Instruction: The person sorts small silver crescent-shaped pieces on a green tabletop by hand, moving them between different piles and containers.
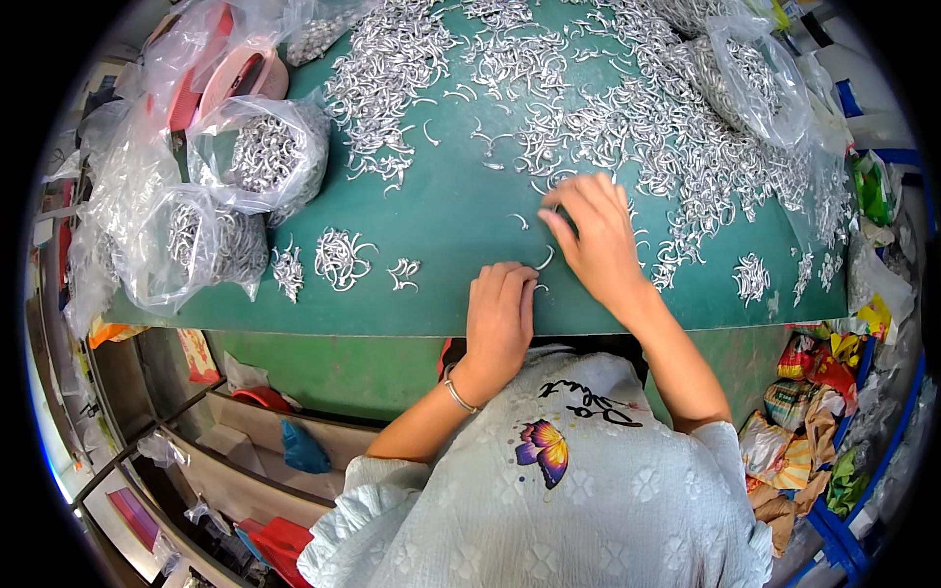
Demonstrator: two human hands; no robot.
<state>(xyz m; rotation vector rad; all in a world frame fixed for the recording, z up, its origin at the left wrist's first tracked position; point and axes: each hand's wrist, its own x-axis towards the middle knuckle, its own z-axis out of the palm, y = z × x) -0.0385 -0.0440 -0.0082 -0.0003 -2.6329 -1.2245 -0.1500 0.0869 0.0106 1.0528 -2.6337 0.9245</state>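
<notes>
Right hand [596,240] – on metal hooks [627,127]

Both forearms come up from the bottom edge, bare below short pale sleeves. The left hand [500,316] lies palm down, fingers held together and curled slightly, knuckles up, with a thin bracelet at the wrist. No grip there, it's just resting flat. The right hand [593,240] reaches further forward and a bit higher, wrist bent, fingers spread and arched, thumb angled inward toward the index finger in a loose pinch. The two hands are close, almost side by side.
</notes>
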